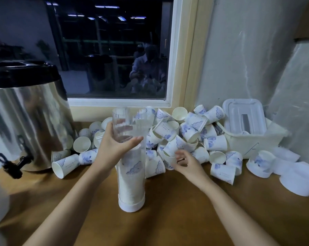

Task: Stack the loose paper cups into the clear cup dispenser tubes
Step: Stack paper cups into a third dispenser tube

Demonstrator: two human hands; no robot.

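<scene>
Worktop | many cups loose | tube half full | your left hand clamps tube | right hand fingers: grip unclear

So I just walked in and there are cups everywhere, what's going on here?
A person is refilling a cup dispenser. The left hand grips the clear tube, which stands on the wooden counter and is partly full of stacked cups. The right hand reaches into the pile of loose cups; its grip is too blurred to tell.
</scene>
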